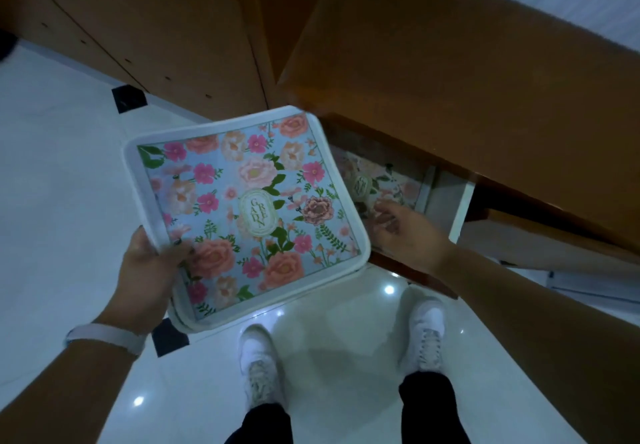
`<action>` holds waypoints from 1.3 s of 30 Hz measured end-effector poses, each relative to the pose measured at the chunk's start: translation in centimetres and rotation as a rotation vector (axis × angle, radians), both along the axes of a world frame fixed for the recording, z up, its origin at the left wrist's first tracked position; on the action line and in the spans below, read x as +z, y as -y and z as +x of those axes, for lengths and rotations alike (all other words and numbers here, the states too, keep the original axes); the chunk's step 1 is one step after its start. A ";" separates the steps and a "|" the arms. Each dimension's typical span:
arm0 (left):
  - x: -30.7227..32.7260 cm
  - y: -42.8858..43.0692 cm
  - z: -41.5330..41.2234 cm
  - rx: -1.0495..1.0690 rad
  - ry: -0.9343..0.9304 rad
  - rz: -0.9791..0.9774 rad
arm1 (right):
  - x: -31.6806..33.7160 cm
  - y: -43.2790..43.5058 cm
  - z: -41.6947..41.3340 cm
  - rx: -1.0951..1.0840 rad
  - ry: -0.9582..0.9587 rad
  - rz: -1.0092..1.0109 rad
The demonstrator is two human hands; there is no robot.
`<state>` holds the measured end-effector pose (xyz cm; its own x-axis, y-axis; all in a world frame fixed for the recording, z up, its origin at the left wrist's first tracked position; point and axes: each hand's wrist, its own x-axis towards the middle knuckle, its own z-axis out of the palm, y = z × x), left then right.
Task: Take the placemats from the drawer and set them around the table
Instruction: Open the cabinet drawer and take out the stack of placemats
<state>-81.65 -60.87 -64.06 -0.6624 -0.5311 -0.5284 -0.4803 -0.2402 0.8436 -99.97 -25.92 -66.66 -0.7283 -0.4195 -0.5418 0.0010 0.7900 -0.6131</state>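
Held placemat (242, 208): smooth, plastic-looking sheet, printed floral face with a faint sheen, plain white raised border. Placemat in the drawer (381, 180): same printed finish, dim and blurred. Drawer (460, 208): brown wood-look front, smooth white inner walls. Cabinet (156, 28): brown wood or veneer, matt, even-toned. Floor (52, 166): white tile, highly glossy, mirroring light spots. Shoes (258, 357): white, smooth uppers, laced. Trousers (426, 405): black matt cloth. Wristband (107, 338): white, smooth.

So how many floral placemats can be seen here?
2. The held placemat is gripped at its corner by the left hand; the drawer placemat lies in the open drawer near the right hand. More may be stacked beneath either.
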 end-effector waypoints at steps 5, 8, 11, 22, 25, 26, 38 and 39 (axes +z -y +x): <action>-1.1 0.1 1.4 -0.020 -0.060 -0.010 | -1.9 -2.1 -3.4 0.163 0.118 0.030; -1.3 0.3 1.9 0.031 -0.043 -0.012 | -2.9 -2.8 -4.6 0.522 0.081 0.135; -1.3 0.0 1.9 0.042 0.011 -0.043 | -3.6 -2.9 -5.0 0.669 0.075 0.143; 0.0 -1.8 1.6 0.125 0.055 -0.047 | -4.6 -1.8 -4.9 0.804 0.020 0.089; 0.6 -2.5 1.3 0.155 0.073 -0.064 | -4.8 -1.5 -5.0 0.763 0.066 0.082; 0.8 -2.8 1.1 0.174 0.079 -0.071 | -4.9 -1.5 -5.0 0.755 0.073 0.081; 1.4 -3.9 0.7 0.208 0.071 -0.005 | -3.9 -1.6 -3.6 0.918 -0.156 -0.015; 1.4 -3.9 0.7 0.210 0.069 -0.001 | -3.9 -1.6 -3.5 0.927 -0.174 -0.026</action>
